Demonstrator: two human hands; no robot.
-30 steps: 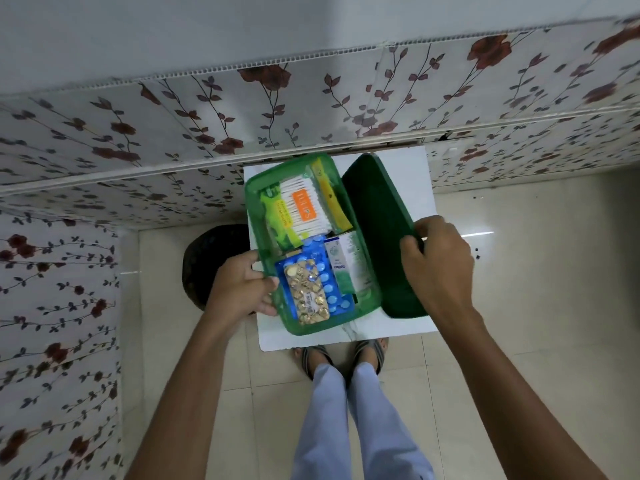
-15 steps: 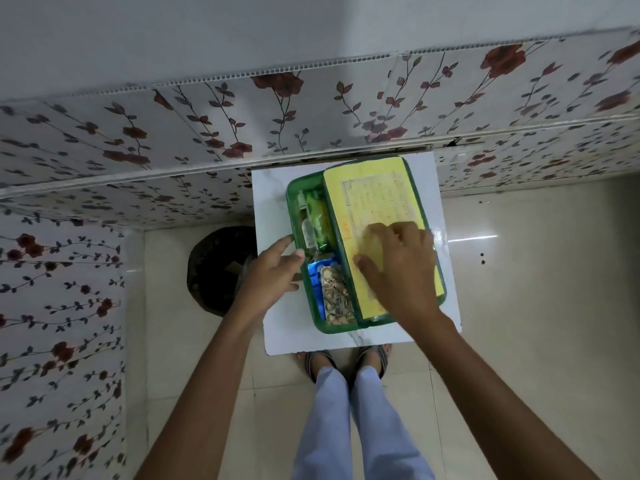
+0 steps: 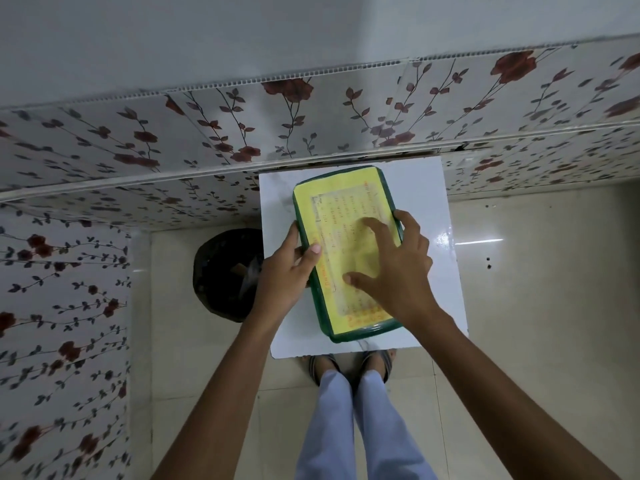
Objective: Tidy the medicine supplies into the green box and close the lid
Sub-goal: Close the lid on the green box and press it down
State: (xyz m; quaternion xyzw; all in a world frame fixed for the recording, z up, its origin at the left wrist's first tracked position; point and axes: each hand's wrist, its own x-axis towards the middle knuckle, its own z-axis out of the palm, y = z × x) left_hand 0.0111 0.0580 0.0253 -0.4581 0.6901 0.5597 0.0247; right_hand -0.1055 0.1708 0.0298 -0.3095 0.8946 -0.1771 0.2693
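The green box point(image 3: 360, 333) lies on a small white table point(image 3: 426, 188) with its lid point(image 3: 341, 199) down flat; the lid carries a yellow printed label. The medicine supplies are hidden inside. My left hand point(image 3: 285, 271) grips the box's left edge, thumb over the lid's rim. My right hand point(image 3: 393, 265) lies spread on top of the lid, fingers apart and pressing on the label.
A dark round bin point(image 3: 221, 271) stands on the floor left of the table. A flower-patterned wall point(image 3: 242, 133) runs behind and to the left. My legs and sandalled feet point(image 3: 349, 368) are below the table's near edge. Glossy tiled floor point(image 3: 540, 289) lies to the right.
The lid swung from open at the right down onto the box, hiding the supplies. My right hand followed it down onto the label; my left hand shifted to clasp the left edge.
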